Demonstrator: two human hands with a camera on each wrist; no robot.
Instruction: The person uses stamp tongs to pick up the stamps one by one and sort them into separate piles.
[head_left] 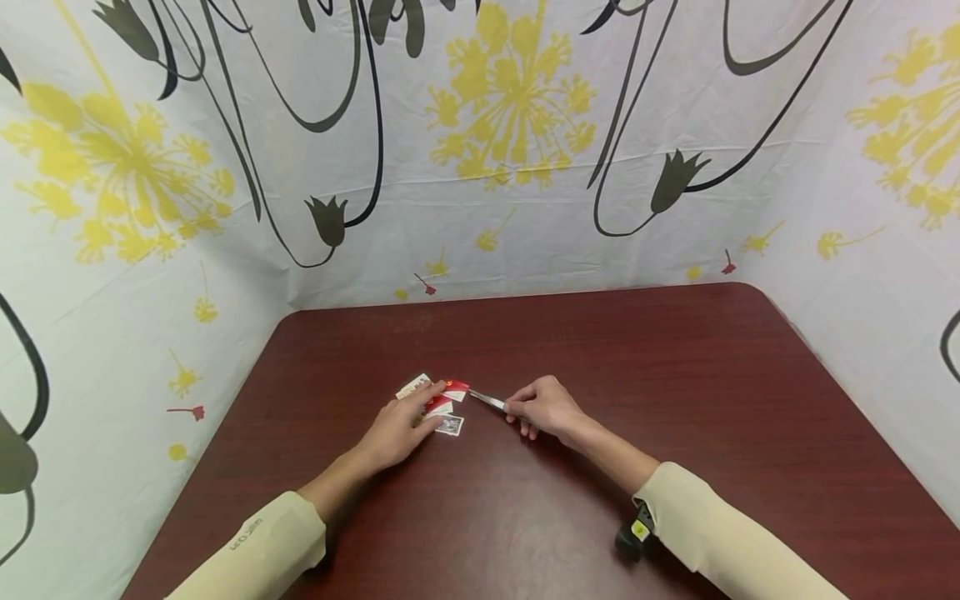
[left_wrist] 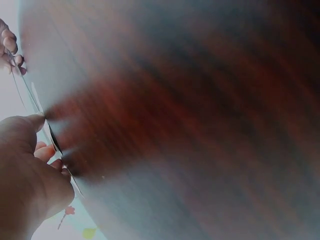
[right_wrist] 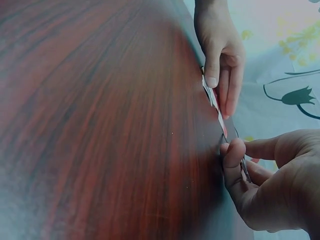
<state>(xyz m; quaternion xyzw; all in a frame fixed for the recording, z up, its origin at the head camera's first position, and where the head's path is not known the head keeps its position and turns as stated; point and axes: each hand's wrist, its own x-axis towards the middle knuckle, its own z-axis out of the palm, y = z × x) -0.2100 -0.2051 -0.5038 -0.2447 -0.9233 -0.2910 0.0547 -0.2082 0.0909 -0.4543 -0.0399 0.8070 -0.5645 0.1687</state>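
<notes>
Though partly under one left hand [head_left: 396, 428], four cards [head_left: 451, 426].

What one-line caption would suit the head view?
Left hand resting on small printed papers on a dark red table, right hand holding tweezers pointed toward them.

The head camera faces forward and down from above. Both wrist cameras sit nearer, low; all three share the counter [head_left: 495, 508].
</notes>
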